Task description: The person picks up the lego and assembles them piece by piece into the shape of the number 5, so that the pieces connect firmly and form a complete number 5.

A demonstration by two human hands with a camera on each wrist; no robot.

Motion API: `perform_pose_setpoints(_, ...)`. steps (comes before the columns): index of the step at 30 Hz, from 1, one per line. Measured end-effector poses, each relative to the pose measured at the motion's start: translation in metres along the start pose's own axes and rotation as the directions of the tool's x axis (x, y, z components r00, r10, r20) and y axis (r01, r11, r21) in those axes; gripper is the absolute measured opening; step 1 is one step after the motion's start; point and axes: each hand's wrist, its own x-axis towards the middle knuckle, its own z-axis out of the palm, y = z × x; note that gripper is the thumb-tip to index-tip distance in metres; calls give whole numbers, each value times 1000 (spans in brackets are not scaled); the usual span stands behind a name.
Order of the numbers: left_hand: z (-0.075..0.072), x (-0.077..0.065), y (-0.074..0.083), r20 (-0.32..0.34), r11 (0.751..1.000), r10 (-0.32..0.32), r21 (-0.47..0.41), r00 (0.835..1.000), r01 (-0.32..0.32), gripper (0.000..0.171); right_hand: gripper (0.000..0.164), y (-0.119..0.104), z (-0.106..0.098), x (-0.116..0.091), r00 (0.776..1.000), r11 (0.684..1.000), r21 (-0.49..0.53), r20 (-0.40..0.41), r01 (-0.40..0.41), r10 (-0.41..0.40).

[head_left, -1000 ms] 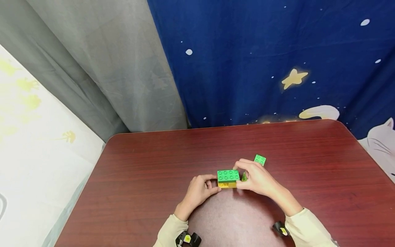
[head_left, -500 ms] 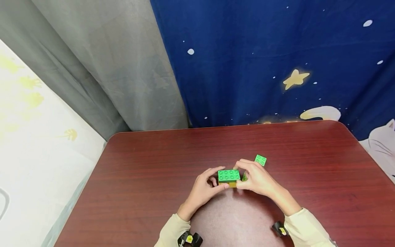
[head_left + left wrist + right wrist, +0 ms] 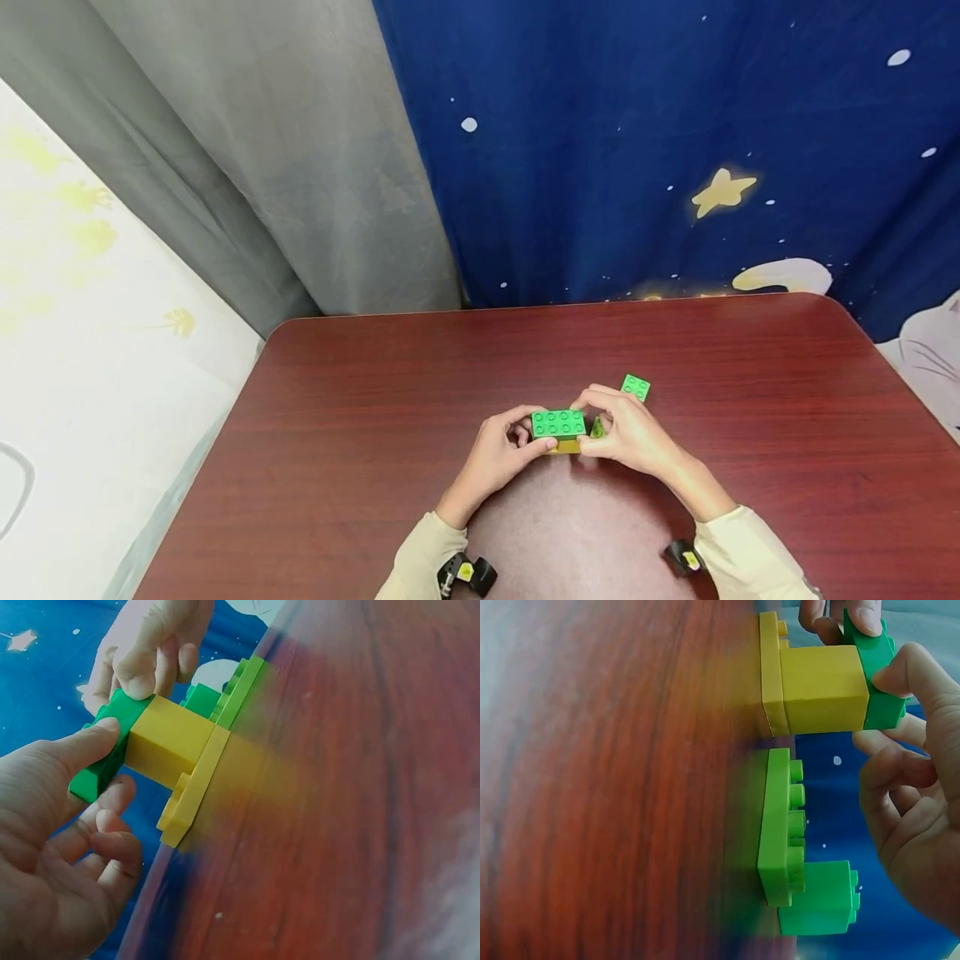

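Observation:
A green toy brick (image 3: 558, 423) with several studs sits on a tall yellow block (image 3: 171, 735). The block stands at one end of a flat yellow plate (image 3: 196, 791), whose exposed studs show on the left hand's side. My left hand (image 3: 497, 458) pinches the green brick's left end, thumb on the near face and a finger behind. At the other end, my right hand (image 3: 630, 432) grips the same brick between thumb and index finger. Both wrist views show the remaining fingers curled below the brick.
Beside the stack, a light green studded plate (image 3: 776, 825) lies on the reddish-brown table (image 3: 360, 433), partly behind the right hand in the head view. Beyond it is a smaller green brick (image 3: 637, 387). Curtains hang behind the table's far edge.
My left hand has shifted right and up, from the left end of the yellow pieces to the green brick. The right hand keeps its grip almost unmoved.

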Motion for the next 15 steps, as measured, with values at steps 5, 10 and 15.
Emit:
perform_pose_setpoints(5, -4, -1, 15, 14, 993, -54, -106, 998, 55, 32, 34, 1, 1, -3, 999, 998, 37, -1, -50, 50)
perform_pose_setpoints(10, -10, -4, 35, 46, 975, -93, -197, 995, 100, 32, 35, 0, 0, -6, 999, 999, 35, -10, -35, 35)
perform_pose_setpoints(15, -11, -7, 38, 105, 956, -121, -255, 987, 145, 34, 35, -3, -1, -13, 1000, 1000, 7, -14, -19, 19)
